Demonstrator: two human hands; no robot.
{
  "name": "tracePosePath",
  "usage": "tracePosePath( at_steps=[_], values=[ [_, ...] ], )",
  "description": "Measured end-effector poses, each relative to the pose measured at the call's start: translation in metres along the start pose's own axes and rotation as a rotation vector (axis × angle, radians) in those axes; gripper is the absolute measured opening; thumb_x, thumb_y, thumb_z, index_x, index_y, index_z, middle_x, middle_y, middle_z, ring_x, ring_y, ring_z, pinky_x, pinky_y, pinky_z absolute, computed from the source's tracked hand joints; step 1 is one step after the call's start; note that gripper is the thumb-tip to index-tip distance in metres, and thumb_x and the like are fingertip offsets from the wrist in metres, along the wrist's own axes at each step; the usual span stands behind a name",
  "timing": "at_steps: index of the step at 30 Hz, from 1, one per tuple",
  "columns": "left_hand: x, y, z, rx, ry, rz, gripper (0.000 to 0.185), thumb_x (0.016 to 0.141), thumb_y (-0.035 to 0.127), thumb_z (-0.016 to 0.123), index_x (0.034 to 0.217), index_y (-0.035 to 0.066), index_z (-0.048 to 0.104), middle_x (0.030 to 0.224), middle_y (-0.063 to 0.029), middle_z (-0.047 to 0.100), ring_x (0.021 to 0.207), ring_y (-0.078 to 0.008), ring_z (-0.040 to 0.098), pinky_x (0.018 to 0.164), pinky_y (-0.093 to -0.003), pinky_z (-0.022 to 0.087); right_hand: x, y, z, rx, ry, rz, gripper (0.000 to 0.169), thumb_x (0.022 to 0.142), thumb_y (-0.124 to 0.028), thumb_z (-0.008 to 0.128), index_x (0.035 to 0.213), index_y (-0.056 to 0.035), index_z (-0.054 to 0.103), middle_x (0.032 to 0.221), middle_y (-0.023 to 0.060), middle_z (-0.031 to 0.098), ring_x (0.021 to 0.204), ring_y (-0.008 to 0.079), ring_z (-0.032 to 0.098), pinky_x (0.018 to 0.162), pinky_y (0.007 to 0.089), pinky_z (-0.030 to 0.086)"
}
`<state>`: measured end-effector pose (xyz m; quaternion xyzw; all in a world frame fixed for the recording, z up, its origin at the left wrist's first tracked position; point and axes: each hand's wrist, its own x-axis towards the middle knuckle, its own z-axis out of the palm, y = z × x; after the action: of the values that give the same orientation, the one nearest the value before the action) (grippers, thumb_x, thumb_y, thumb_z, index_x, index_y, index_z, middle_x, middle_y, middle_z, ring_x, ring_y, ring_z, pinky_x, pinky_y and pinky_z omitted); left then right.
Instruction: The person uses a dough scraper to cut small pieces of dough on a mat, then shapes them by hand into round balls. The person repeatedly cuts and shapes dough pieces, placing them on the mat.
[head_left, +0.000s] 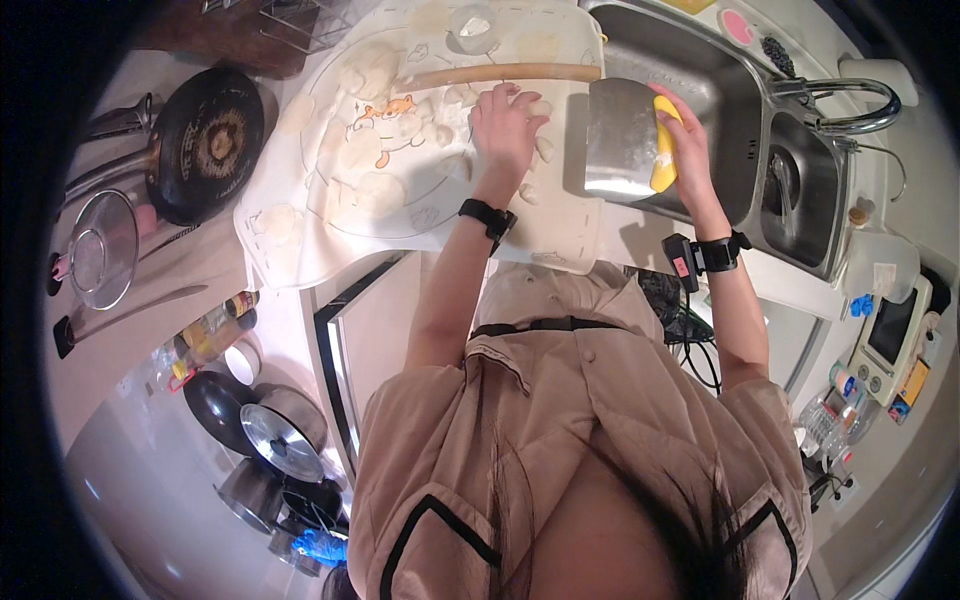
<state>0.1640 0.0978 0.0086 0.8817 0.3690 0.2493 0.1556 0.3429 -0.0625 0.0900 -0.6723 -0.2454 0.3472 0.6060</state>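
My right hand (686, 146) grips the yellow handle of a wide metal dough scraper (619, 139), its blade over the right part of the pale mat and the sink's edge. My left hand (508, 127) rests with spread fingers over small dough pieces on the floured mat (427, 217); whether it holds one cannot be told. Small dough pieces (544, 148) lie just right of this hand and below it. Flat rounds of dough (380, 193) are spread over the mat's left side. A wooden rolling pin (502, 73) lies beyond my left hand.
Behind the rolling pin stands a small bowl with white powder (474, 30). A double steel sink (720, 90) with a curved faucet (862, 90) is at the right. A black frying pan (210, 146) and a mesh strainer (103, 247) are at the left.
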Motion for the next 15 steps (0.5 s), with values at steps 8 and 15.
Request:
tracePosePath(
  at_steps=[8, 15],
  values=[
    [0.008, -0.028, -0.005, 0.137, -0.079, 0.015, 0.037, 0.074, 0.028, 0.08, 0.108, 0.018, 0.071, 0.109, -0.0009, 0.064, 0.105, -0.023, 0.055, 0.088, -0.0394, 0.04, 0.008, 0.009, 0.004, -0.05, -0.034, -0.02, 0.036, 0.095, -0.011, 0.055, 0.13, -0.0095, 0.062, 0.114, -0.0001, 0.061, 0.099, 0.009, 0.053, 0.09, 0.0224, 0.042],
    [0.037, -0.037, -0.009, 0.257, 0.023, 0.089, 0.031, 0.074, 0.019, 0.079, 0.104, 0.018, 0.071, 0.097, -0.0002, 0.065, 0.1, -0.0217, 0.058, 0.084, -0.0387, 0.041, 0.016, 0.005, 0.017, -0.16, -0.103, -0.072, 0.038, 0.094, -0.009, 0.055, 0.132, -0.0115, 0.061, 0.109, 0.0011, 0.063, 0.095, 0.0096, 0.056, 0.088, 0.0241, 0.045]
  ],
)
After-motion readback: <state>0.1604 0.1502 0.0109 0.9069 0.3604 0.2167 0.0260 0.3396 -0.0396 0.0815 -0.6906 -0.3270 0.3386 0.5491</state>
